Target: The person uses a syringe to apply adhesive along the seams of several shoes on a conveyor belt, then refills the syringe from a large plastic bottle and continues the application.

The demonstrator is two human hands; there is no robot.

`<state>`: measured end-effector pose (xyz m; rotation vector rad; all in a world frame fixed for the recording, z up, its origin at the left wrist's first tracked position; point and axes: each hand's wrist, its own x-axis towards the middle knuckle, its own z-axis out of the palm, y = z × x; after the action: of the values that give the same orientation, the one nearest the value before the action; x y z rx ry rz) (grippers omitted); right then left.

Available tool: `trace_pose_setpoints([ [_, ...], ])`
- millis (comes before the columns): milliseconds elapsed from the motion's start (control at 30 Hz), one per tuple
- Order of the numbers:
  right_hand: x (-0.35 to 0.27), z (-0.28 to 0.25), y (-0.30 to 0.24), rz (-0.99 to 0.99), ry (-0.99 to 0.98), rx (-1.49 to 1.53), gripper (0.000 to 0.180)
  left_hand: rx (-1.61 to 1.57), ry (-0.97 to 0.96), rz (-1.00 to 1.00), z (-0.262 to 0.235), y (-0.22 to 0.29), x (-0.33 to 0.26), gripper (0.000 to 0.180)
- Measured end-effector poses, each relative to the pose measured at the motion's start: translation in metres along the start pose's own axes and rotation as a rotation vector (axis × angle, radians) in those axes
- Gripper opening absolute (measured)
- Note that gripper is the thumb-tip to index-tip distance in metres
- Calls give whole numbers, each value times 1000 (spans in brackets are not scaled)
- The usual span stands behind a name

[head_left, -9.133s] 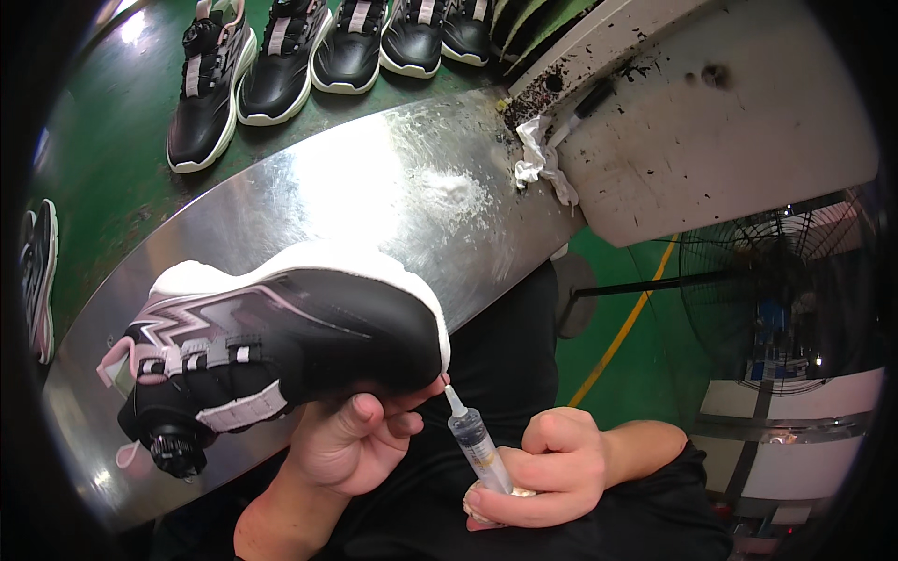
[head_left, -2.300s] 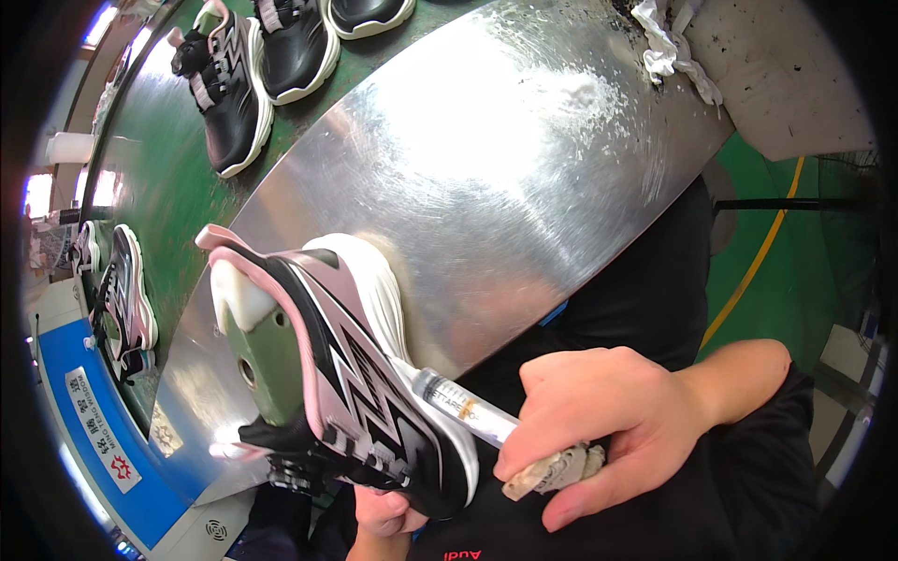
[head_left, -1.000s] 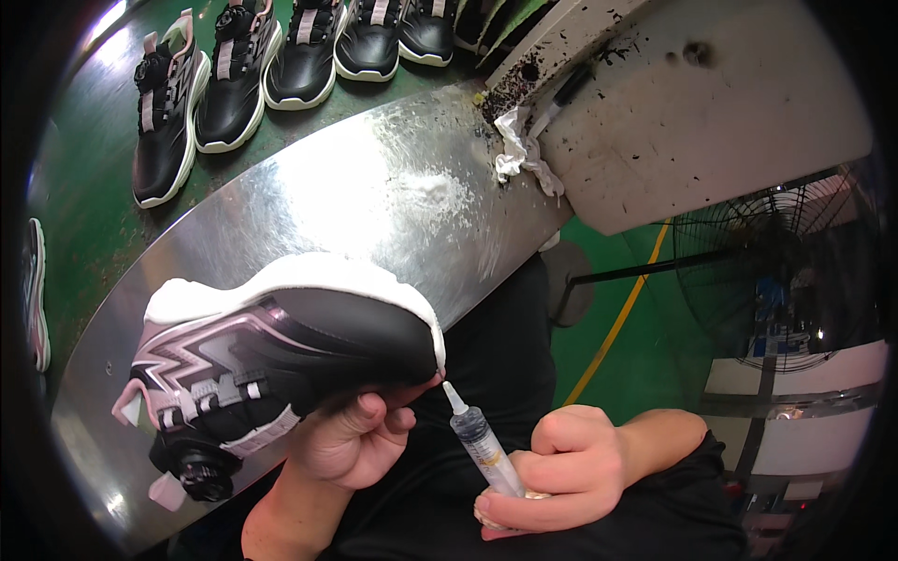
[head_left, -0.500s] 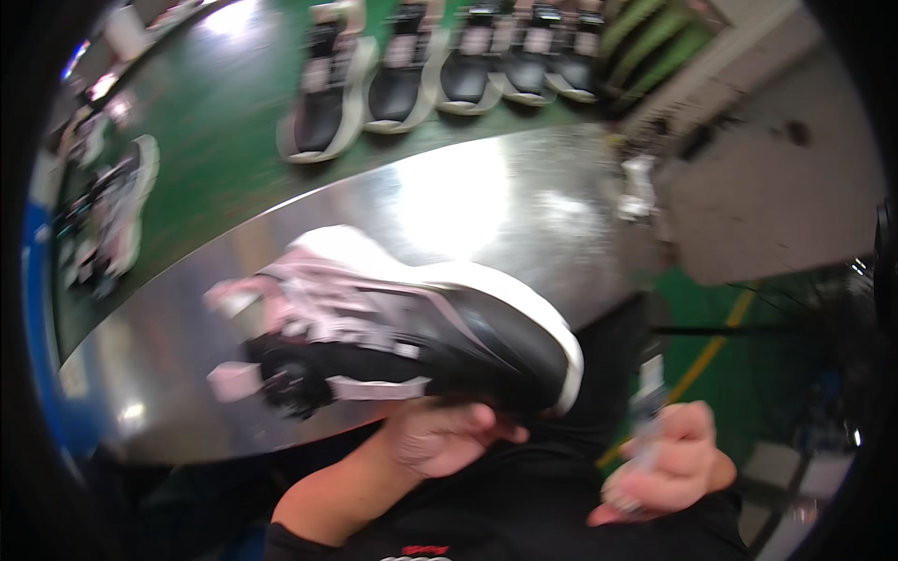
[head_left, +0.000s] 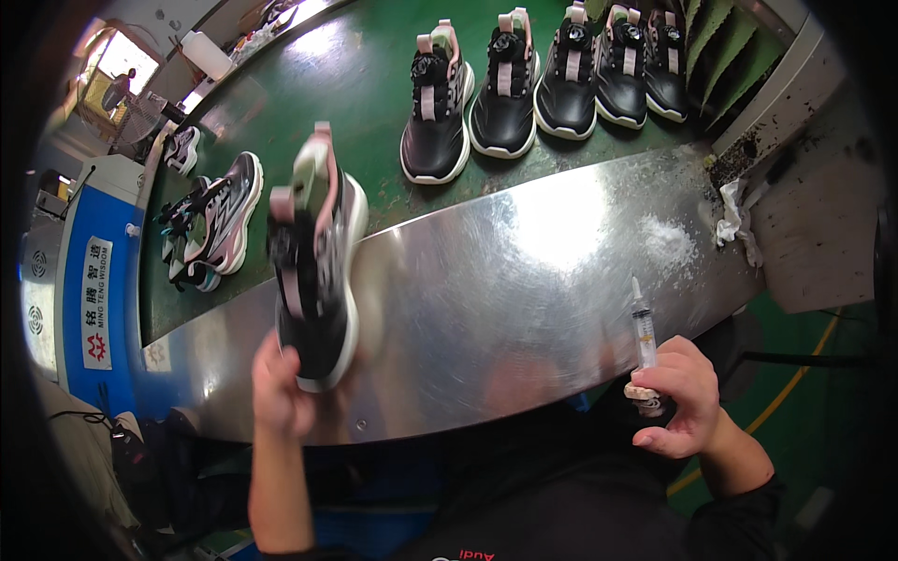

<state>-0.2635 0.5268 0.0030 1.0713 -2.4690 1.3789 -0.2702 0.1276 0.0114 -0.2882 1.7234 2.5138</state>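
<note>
My left hand (head_left: 282, 388) grips a black sneaker (head_left: 313, 346) by its toe end. The sneaker has a white sole and pink trim, and it stands heel-up above the left part of the metal tabletop, a little blurred. In my right hand (head_left: 681, 397) is a syringe (head_left: 644, 332), its nozzle pointing up and away from me. The fingers wrap round the lower end of the syringe, where something pale and crusted shows. This hand is over the near right edge of the metal surface.
Several matching sneakers (head_left: 435, 122) line up on the green surface (head_left: 346, 93) at the back. More shoes (head_left: 229, 210) lie at the left, by a blue machine panel (head_left: 94, 271). White residue (head_left: 666, 245) and crumpled tissue (head_left: 734, 215) mark the right of the metal tabletop (head_left: 486, 346).
The sneaker has swung from lying sideways before me to heel-up at the left, carried by my left hand. My right hand still holds the syringe, now a bit higher. The view has shifted left.
</note>
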Motion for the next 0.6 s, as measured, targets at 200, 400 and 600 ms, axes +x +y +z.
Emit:
trace_pose_setpoints([
  [200, 8, 1, -5, 100, -14, 83, 32, 227, -1, -132, 22, 22, 153, 27],
  [400, 11, -17, -5, 283, 24, -88, 13, 542, -110, -133, -15, 10, 179, 32],
  [600, -15, -67, 30, 357, -20, -633, 15, 301, 273, 268, -266, 48, 137, 38],
])
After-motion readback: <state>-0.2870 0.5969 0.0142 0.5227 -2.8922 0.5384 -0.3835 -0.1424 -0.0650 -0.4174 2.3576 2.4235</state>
